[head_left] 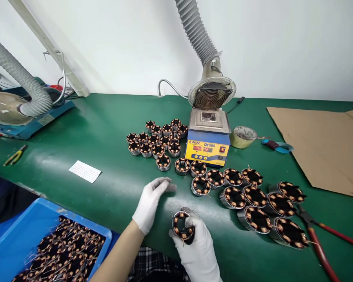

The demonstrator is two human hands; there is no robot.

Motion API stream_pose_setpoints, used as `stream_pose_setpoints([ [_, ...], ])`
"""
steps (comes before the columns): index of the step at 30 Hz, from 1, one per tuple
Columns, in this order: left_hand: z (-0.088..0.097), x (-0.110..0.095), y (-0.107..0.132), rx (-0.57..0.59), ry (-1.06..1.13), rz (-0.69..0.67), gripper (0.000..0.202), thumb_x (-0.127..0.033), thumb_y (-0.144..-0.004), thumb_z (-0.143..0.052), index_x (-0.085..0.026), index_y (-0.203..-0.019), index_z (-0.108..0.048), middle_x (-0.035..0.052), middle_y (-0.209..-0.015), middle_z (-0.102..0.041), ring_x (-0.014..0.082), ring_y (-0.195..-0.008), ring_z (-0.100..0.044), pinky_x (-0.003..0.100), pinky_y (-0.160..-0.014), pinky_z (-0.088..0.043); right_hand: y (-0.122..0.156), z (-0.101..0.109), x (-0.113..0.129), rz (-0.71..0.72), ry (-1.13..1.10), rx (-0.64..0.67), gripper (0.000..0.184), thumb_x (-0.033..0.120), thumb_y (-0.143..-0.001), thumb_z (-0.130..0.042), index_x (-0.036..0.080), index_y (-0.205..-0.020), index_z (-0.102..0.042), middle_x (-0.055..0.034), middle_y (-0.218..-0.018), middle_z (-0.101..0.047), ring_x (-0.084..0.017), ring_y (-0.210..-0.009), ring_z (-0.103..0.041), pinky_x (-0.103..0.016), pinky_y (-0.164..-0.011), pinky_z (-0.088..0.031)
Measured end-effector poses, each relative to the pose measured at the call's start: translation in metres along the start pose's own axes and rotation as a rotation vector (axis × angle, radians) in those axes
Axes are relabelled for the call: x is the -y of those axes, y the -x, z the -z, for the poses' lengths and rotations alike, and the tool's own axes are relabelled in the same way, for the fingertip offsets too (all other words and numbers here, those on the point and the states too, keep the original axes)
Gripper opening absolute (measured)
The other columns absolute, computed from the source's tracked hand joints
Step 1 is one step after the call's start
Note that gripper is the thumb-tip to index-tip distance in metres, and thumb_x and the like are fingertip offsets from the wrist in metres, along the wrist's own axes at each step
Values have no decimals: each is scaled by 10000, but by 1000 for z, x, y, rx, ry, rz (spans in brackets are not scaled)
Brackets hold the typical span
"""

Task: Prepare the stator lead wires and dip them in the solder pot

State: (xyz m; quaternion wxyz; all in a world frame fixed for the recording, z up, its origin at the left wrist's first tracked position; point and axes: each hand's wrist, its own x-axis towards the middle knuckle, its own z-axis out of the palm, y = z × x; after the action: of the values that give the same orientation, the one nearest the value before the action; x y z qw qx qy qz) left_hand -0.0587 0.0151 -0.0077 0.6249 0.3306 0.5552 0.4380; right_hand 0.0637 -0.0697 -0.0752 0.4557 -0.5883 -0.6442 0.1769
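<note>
My right hand (pixel 198 244), in a white glove, grips a motor stator (pixel 182 226) near the front edge of the table. The thumb reaches into the stator's ring, and copper coils and a black core show inside its metal rim. To the upper left of it, my left hand (pixel 153 199), gloved too, hovers over the green tabletop with fingers stretched forward and apart from the stator. I see nothing in that hand, though its fingertips are slightly blurred. Ahead of both hands, several more stators (pixel 200 185) stand in rows, running from the back middle to the right.
A blue-and-yellow solder pot (pixel 207 150) stands at the back beneath an extraction hose (pixel 197 33). Nearby are a round tub (pixel 242 137) and cardboard (pixel 320 145). Red-handled cutters (pixel 320 250) lie right. Left are a paper note (pixel 85 171), pliers (pixel 15 155) and a blue bin (pixel 106 235) of stators.
</note>
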Motion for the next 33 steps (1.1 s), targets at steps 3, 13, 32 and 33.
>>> stream_pose_setpoints([
  [3, 4, -1, 8, 119, -128, 119, 340, -284, -587, -738, -150, -889, -658, 50, -810, -712, 185, -820, -633, 302, -800, -454, -1, 0, 0, 10, -20, -9, 235, 273, -733, -640, 235, -933, -521, -111, -986, -664, -284, -878, -639, -426, -727, -536],
  [13, -7, 8, 20, 25, -120, 168, 182, -202, -477, -734, -153, -555, -577, -36, -533, -578, 96, -541, -511, 233, -566, -410, 3, -2, -3, -37, -62, 15, 260, 317, -752, -647, 230, -969, -533, -112, -1009, -663, -286, -920, -632, -425, -748, -531],
  [32, 19, 21, 6, 271, -594, -214, 226, -391, -763, -540, -250, -779, -716, 12, -897, -741, 241, -1077, -570, 462, -1104, -221, 3, 1, -13, 18, 122, 39, 558, 294, -673, -686, 162, -1162, -451, -152, -1015, -659, -293, -885, -659, -407, -720, -570],
  [33, 19, 22, 5, 206, -545, -212, 241, -403, -752, -544, -237, -774, -718, 22, -887, -743, 237, -1020, -601, 460, -1097, -248, 3, 1, -13, 18, 114, 47, 564, 283, -666, -687, 163, -1165, -453, -152, -1024, -658, -294, -899, -655, -412, -738, -565],
])
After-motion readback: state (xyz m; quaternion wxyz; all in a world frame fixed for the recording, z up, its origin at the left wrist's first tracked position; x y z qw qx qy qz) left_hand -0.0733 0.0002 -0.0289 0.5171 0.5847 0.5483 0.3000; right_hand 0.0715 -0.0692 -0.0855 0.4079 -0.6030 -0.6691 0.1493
